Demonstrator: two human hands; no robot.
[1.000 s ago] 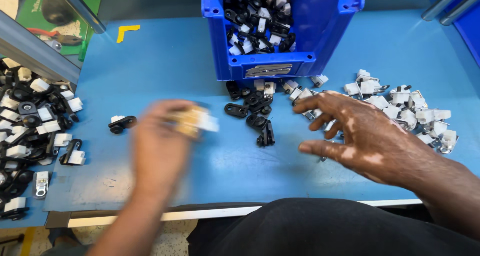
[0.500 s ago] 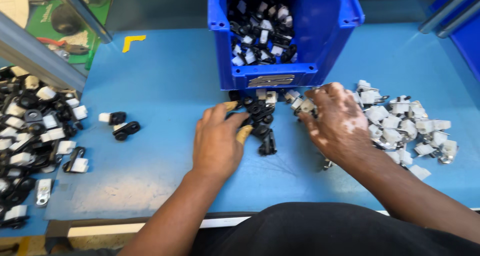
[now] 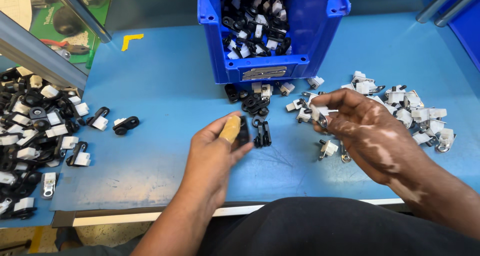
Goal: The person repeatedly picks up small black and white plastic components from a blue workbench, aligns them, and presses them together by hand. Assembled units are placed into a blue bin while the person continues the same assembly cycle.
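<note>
Both hands hover low over the blue mat point(image 3: 165, 151), forearms coming in from the bottom edge. Left hand point(image 3: 217, 153) is turned palm inward, thumb and fingers pinching one black clip point(image 3: 243, 131) at its tip; the thumb covers most of the clip. Right hand point(image 3: 357, 131) curls with its back up, fingertips nipping one white-and-metal piece point(image 3: 318, 114) at the left end of the white pile point(image 3: 415, 111).

One blue bin point(image 3: 272, 33) stands at the mat's far edge, filled with mixed black and white parts too tangled to count. About six black clips point(image 3: 255, 106) lie loose just in front of it, between the hands. Two joined parts point(image 3: 112, 123) lie apart toward the left, beside a big heap point(image 3: 35, 131) cut off by the frame's left edge. Two small white pieces point(image 3: 332, 150) lie partly under the right hand.
</note>
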